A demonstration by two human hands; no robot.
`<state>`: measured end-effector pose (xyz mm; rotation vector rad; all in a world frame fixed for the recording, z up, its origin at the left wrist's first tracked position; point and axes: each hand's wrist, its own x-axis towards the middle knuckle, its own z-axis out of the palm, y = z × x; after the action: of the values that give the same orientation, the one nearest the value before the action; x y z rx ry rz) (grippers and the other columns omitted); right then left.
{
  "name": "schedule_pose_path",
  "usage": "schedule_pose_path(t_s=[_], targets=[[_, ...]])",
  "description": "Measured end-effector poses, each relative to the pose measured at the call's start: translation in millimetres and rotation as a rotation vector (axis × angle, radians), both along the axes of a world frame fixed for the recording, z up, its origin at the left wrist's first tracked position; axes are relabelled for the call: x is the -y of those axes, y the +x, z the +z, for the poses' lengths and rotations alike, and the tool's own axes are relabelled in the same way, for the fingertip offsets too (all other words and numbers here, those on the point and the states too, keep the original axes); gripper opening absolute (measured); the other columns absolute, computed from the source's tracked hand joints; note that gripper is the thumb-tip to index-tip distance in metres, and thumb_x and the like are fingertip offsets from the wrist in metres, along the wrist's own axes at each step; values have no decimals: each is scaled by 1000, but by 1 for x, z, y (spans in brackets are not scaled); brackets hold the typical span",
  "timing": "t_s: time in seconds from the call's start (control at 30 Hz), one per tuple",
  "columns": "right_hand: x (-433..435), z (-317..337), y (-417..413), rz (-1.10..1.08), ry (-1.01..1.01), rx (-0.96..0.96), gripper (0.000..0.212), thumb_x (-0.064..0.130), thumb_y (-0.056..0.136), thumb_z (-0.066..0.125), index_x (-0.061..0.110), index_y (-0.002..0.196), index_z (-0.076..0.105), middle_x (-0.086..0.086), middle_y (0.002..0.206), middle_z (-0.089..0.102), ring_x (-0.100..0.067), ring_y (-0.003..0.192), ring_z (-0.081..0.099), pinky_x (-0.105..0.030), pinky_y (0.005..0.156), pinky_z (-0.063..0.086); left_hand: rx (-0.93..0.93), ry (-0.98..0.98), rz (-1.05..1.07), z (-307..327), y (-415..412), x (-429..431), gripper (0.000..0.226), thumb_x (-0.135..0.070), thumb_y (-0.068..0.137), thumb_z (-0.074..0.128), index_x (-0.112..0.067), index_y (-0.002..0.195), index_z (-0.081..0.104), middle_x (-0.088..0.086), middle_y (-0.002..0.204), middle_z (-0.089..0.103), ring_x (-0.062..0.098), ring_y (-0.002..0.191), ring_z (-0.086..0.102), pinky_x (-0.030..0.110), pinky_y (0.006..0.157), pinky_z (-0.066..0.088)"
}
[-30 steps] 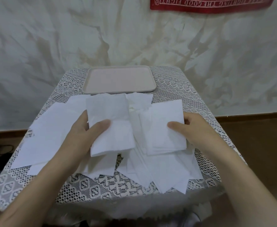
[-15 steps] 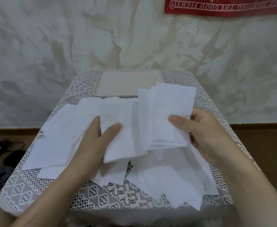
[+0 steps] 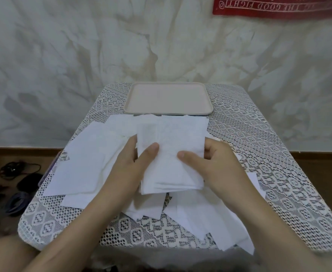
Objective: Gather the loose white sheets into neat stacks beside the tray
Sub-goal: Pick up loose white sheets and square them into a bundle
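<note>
A stack of white sheets [image 3: 171, 138] is held above the middle of the table, one side in each hand. My left hand [image 3: 129, 165] grips its left edge, thumb on top. My right hand [image 3: 216, 165] grips the right edge, thumb lying across the top sheet. Several loose white sheets [image 3: 82, 163] lie spread on the lace cloth to the left, and more loose sheets [image 3: 204, 218] lie under and in front of my hands. The pale empty tray [image 3: 169, 99] sits at the far side of the table, just beyond the held stack.
The small table [image 3: 279, 173] wears a white lace cloth, bare along its right side. Dark cables and bags [image 3: 13, 185] lie on the floor at the left. A mottled wall with a red banner [image 3: 279, 6] stands close behind the table.
My two hands came together: the sheets from the left hand and the pile from the right hand now form one stack, held by both hands in the middle.
</note>
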<state>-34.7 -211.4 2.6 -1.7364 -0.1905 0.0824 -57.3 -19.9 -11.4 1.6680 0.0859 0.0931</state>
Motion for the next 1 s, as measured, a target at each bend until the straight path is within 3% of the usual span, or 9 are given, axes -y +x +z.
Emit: schedule_pose_path(t_s=[0.07, 0.13, 0.2, 0.27, 0.33, 0.47, 0.67, 0.87, 1.0], targets=[[3, -1, 1, -13, -8, 7, 16, 26, 89, 77, 13, 97, 73, -7, 84, 77, -29, 82, 75, -50, 73, 59, -15, 6, 5, -1, 0, 0, 39, -46, 95, 61, -32, 131, 62, -15, 116, 77, 3, 105, 74, 22, 82, 57], [7, -1, 2, -65, -24, 46, 41, 43, 78, 76, 6, 92, 65, -24, 85, 69, -45, 78, 66, -61, 68, 55, -25, 9, 13, -2, 1, -1, 33, -42, 100, 59, -32, 131, 62, -15, 116, 77, 3, 106, 73, 22, 83, 57], [10, 1, 3, -92, -44, 73, 58, 52, 70, 74, 0, 89, 58, -32, 87, 63, -48, 70, 60, -63, 66, 52, -30, 1, 13, -1, 1, -1, 33, -42, 101, 59, -32, 132, 62, -16, 117, 77, 3, 105, 73, 18, 79, 57], [14, 5, 4, -89, -8, 37, 60, 45, 73, 78, -8, 88, 54, -41, 89, 59, -44, 63, 57, -57, 64, 54, -25, -1, 5, 0, 1, 0, 37, -46, 99, 58, -32, 133, 61, -16, 117, 77, 3, 105, 74, 20, 80, 58], [17, 8, 4, -69, 58, -4, 50, 24, 84, 82, -14, 87, 49, -45, 90, 57, -32, 66, 56, -48, 63, 52, -12, 3, 2, 1, 0, 2, 45, -54, 93, 57, -33, 132, 61, -17, 116, 77, 2, 105, 73, 21, 81, 57], [14, 9, 0, -72, 76, -27, 40, 12, 88, 77, -13, 81, 47, -42, 86, 59, -26, 68, 63, -40, 60, 54, 1, 37, 7, 3, -1, 2, 55, -65, 85, 53, -36, 131, 62, -18, 113, 77, 1, 104, 73, 31, 90, 55], [-3, 2, -2, -81, 54, -21, 37, 14, 88, 79, 0, 69, 51, -36, 77, 61, -26, 67, 64, -58, 63, 58, 4, 30, -30, 5, -1, 2, 55, -61, 87, 53, -33, 134, 61, -16, 116, 77, 2, 105, 73, 23, 84, 54], [-4, 3, -2, -36, 25, -29, 33, 15, 90, 76, 19, 59, 63, -20, 73, 72, -30, 68, 71, -56, 67, 60, 6, -1, -50, 2, 0, -1, 51, -56, 93, 52, -32, 137, 61, -14, 125, 75, 6, 117, 70, 37, 101, 53], [0, 1, -1, -36, -111, 60, 49, 42, 84, 75, 9, 62, 46, -26, 66, 50, -32, 58, 53, -52, 59, 52, 7, -3, -46, 1, 1, -1, 50, -58, 94, 50, -36, 138, 61, -19, 126, 73, 2, 118, 68, 33, 102, 50]])
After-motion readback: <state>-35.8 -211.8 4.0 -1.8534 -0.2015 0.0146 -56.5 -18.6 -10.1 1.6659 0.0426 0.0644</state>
